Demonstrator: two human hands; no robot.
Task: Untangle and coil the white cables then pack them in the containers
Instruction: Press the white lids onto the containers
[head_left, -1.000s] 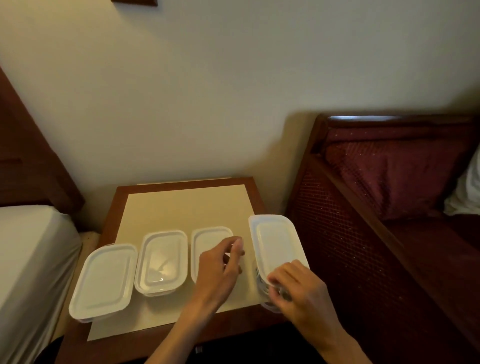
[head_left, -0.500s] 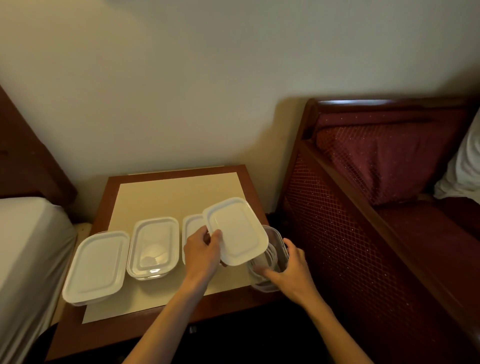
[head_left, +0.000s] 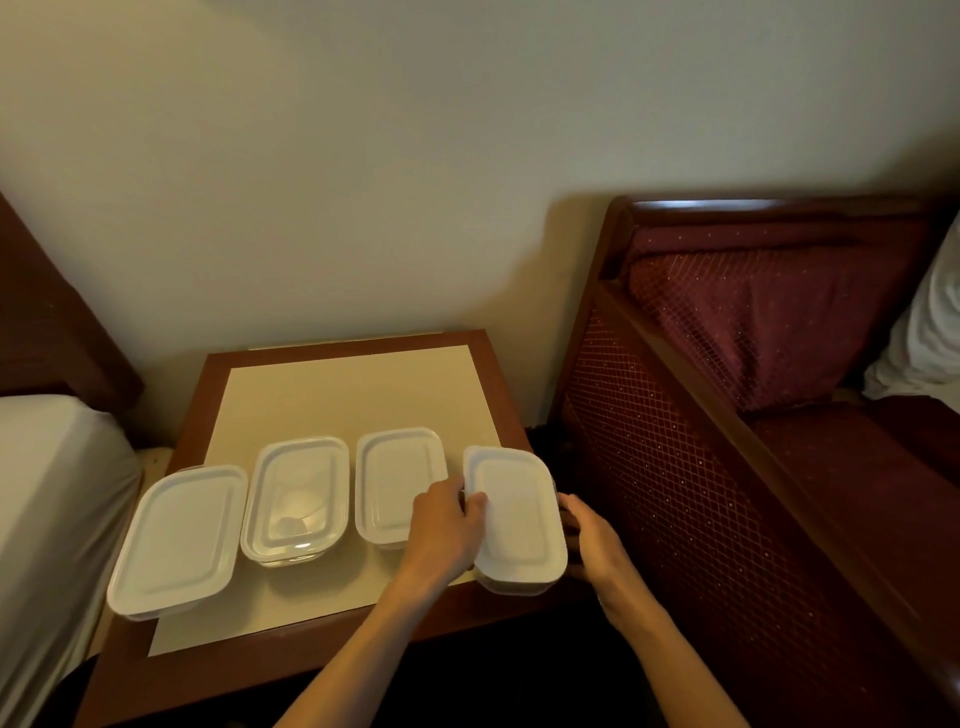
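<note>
Several rectangular containers with white lids stand in a row on the bedside table (head_left: 197, 374). The rightmost container (head_left: 511, 584) sits at the table's right edge with its white lid (head_left: 517, 512) lying on top. My left hand (head_left: 444, 525) grips that lid's left edge, thumb on top. My right hand (head_left: 589, 535) holds the container's right side, under the lid's rim. The second container from the left (head_left: 296, 499) has a see-through middle. No white cables are visible; the contents of the containers are hidden.
A cream mat (head_left: 343, 395) covers the table top. A bed with a white sheet (head_left: 47, 499) lies at the left. A dark red sofa (head_left: 769, 332) with a wooden frame stands close on the right, with a white cloth (head_left: 930, 338) on it.
One second ago the lid rested on the rightmost container. Half a second ago my left hand held it lifted and tilted to the left. Now it lies back on the container.
</note>
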